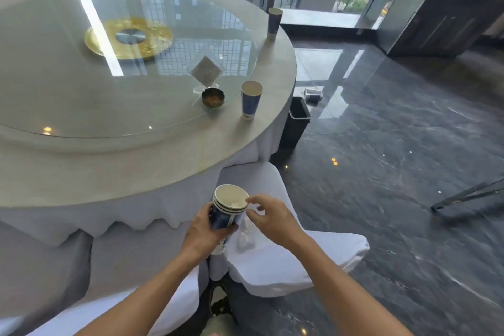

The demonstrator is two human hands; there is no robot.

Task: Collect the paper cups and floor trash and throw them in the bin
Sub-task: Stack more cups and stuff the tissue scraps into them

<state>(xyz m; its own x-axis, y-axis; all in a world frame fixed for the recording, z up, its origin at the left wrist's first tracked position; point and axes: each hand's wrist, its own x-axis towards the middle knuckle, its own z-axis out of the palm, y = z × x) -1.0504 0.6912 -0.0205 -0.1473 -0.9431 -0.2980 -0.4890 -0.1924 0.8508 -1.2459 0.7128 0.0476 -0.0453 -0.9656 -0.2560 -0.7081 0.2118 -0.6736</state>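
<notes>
A stack of nested paper cups, blue-printed with white interiors, is gripped around its side by the left hand, fingers and thumb curled round it so the open mouth is kept upward. Something small and white is seen inside the top cup. The right hand is held just beside the rim, its thumb and fingers loosely curled and pinched together; whether anything is pinched cannot be told. Crumpled white tissue is seen just below it, on a white-covered chair, probably to be dropped into the stack so that everything can be carried at once.

Beyond, two more paper cups are left standing upright: a nearer cup by the right edge of the round table, beside an ashtray, and a farther cup at the far right edge. A dark bin is stood on the floor just off the table's right edge, within easy reach for the disposal. A small dark object, likely floor trash, is lying behind the bin.
</notes>
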